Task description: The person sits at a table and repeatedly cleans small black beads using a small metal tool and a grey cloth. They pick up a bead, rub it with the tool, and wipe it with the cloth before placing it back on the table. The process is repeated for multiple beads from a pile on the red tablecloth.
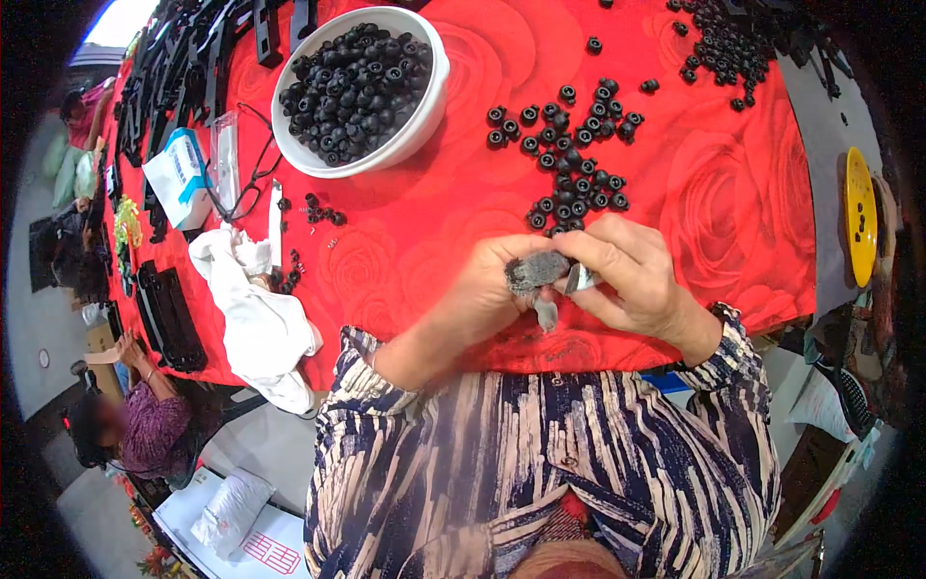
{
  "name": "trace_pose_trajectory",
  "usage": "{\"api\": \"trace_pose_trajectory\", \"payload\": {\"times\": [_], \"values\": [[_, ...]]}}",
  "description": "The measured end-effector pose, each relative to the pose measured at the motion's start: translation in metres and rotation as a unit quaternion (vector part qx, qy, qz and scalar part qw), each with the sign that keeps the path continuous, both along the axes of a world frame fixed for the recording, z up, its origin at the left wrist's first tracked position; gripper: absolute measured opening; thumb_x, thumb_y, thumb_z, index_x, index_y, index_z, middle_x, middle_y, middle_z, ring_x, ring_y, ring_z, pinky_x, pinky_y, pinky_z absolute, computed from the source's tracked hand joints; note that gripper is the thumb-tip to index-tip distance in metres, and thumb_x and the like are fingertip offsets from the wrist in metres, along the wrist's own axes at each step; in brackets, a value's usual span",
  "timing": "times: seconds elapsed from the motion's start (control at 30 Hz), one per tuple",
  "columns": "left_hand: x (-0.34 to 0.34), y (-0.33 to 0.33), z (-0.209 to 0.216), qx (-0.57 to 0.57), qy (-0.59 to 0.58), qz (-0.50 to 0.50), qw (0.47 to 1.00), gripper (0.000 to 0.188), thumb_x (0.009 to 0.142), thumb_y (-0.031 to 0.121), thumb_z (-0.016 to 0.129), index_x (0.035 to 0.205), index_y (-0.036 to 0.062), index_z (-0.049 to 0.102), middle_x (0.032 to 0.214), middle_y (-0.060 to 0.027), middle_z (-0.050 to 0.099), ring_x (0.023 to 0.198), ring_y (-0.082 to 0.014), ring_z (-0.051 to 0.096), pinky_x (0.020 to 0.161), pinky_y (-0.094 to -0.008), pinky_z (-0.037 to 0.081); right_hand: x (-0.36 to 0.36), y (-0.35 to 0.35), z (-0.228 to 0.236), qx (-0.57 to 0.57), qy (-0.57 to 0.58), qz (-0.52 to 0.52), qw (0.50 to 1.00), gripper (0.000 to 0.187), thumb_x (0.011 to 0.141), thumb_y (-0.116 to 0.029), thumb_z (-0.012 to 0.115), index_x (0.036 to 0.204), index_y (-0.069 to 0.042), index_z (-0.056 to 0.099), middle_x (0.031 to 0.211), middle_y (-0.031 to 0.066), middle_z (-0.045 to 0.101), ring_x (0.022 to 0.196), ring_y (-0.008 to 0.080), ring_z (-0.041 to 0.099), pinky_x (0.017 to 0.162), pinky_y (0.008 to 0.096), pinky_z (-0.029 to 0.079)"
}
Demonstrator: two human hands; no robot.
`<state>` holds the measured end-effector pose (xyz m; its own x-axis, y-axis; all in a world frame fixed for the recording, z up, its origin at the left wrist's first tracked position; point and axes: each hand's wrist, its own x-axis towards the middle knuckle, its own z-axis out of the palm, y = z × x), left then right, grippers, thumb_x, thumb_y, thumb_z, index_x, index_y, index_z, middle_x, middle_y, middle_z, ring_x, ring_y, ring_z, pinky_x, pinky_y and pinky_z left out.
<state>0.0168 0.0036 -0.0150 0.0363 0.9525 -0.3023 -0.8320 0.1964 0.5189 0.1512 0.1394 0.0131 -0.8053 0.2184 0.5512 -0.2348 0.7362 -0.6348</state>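
Note:
Both hands meet at the near edge of the red tablecloth. My left hand (482,288) is closed, with a dark grey, worn wrap (536,271) at its finger ends and a pale, stained covering (547,314) below. Whatever it pinches is hidden. My right hand (632,275) is closed around a short silver blade-like tool (579,279), its end close to the left fingers. Just beyond the hands lie several small round black plastic parts (579,186) with hollow centres, loosely scattered.
A white bowl (439,92) full of such black parts stands at the far left. Left lie a white cloth (265,333), eyeglasses (253,183) and long black pieces (169,314). More parts (723,48) are heaped far right, near a yellow plate (856,261). Another person (159,420) sits left.

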Motion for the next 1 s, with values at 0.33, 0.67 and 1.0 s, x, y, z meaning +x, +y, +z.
{"api": "trace_pose_trajectory", "payload": {"times": [0.33,0.67,1.0], "values": [[0.003,0.003,-0.016,-0.016,-0.077,0.036,0.996,0.019,0.088,0.011,0.057,0.103,0.0009,0.062,0.084,-0.0082,0.066,0.067,-0.0109,0.061,0.059,-0.0223,0.053,0.0,-0.003,0.003,-0.025,-0.023,-0.02,0.999,0.033,0.061,-0.003,0.07,0.092,0.002,0.06,0.069,0.0093,0.051,0.057,0.0248,0.054,0.049,0.0333,0.042],[0.0,0.001,-0.016,0.025,0.019,0.059,0.998,0.023,0.085,0.01,0.063,0.106,0.0008,0.062,0.086,-0.0057,0.064,0.069,-0.0115,0.062,0.053,-0.025,0.054,-0.002,-0.011,-0.003,0.014,0.048,-0.049,0.998,0.024,0.068,-0.002,0.07,0.089,0.0,0.059,0.066,0.0097,0.051,0.051,0.0248,0.049,0.046,0.0342,0.04],[0.006,0.007,0.003,0.19,0.664,0.253,0.678,0.028,0.072,-0.004,0.067,0.099,0.0014,0.065,0.086,-0.0104,0.063,0.077,-0.021,0.062,0.065,-0.0308,0.05,-0.007,-0.013,-0.003,-0.248,-0.126,-0.094,0.956,0.016,0.077,-0.009,0.07,0.086,-0.002,0.059,0.065,0.0045,0.052,0.054,0.0084,0.048,0.048,0.025,0.037]]}}
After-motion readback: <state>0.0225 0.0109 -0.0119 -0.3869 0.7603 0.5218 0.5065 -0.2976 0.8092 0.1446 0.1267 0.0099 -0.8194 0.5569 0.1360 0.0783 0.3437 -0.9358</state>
